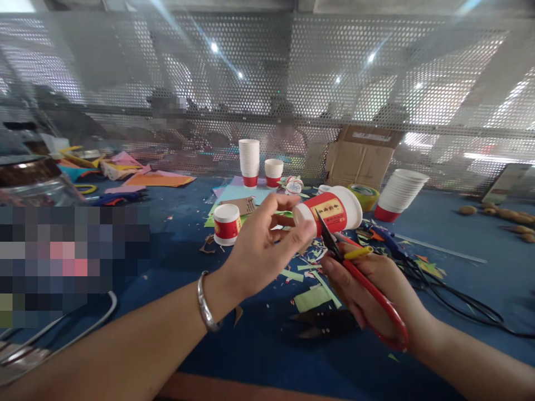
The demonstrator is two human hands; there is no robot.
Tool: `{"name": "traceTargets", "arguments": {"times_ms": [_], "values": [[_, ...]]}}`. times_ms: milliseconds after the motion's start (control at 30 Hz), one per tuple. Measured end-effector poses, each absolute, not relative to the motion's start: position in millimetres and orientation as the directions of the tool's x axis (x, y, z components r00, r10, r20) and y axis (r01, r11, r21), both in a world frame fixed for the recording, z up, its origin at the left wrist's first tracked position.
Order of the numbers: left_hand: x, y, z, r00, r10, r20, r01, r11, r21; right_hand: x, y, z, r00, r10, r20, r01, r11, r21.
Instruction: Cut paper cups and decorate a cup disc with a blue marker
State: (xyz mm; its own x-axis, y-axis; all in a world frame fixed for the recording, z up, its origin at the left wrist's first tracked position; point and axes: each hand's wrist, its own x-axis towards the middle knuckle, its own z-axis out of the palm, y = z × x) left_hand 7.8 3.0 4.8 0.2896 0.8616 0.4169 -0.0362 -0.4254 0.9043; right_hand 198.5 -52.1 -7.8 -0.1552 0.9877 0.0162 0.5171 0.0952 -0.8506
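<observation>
A red and white paper cup (pixel 340 210) lies on its side in the air, its wide rim facing right. My left hand (pixel 267 239), with a silver bangle at the wrist, is closed around the cup's narrow base. Red-handled scissors (pixel 355 267) are gripped in my right hand (pixel 376 289). Their dark blades touch or overlap the cup's red and yellow printed side; I cannot tell whether they have cut it. A yellow piece (pixel 358 253) sits near the scissors' pivot. Below, on the blue table (pixel 234 356), lie paper scraps and dark thread snips (pixel 321 323).
An upside-down cup (pixel 227 224) stands left of my hands. Stacked cups (pixel 249 161) rise at the back, another stack (pixel 399 195) at right. Yellow tape (pixel 363 196) and a cardboard box (pixel 361 156) stand behind. A glue gun (pixel 388 242) trails a black cord. Coloured paper (pixel 154 179) lies far left.
</observation>
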Motion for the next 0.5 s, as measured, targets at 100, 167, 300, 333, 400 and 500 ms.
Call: {"name": "traceTargets", "arguments": {"times_ms": [100,167,300,333,400,500], "values": [[7.9,7.3,6.7,0.296,0.918,0.264,-0.098,-0.245,0.964,197.7,-54.1,-5.7,-0.154,0.987,0.049,0.517,0.123,-0.847],[7.5,9.5,7.1,0.323,0.920,0.221,-0.129,-0.188,0.974,195.7,-56.5,-2.9,-0.136,0.990,0.044,0.529,0.110,-0.841],[6.2,9.9,7.1,0.329,0.916,0.229,-0.177,-0.178,0.968,192.2,-59.1,1.2,-0.109,0.993,0.036,0.538,0.089,-0.838],[5.8,9.8,6.9,0.332,0.912,0.240,-0.180,-0.188,0.966,192.0,-58.9,1.3,-0.111,0.993,0.048,0.536,0.100,-0.838],[4.8,10.1,6.2,0.342,0.901,0.266,-0.173,-0.218,0.961,192.4,-58.0,0.4,-0.119,0.990,0.074,0.533,0.126,-0.837],[4.0,11.7,4.2,0.348,0.890,0.296,-0.137,-0.264,0.955,193.8,-57.0,-1.7,-0.130,0.987,0.093,0.526,0.148,-0.837]]}}
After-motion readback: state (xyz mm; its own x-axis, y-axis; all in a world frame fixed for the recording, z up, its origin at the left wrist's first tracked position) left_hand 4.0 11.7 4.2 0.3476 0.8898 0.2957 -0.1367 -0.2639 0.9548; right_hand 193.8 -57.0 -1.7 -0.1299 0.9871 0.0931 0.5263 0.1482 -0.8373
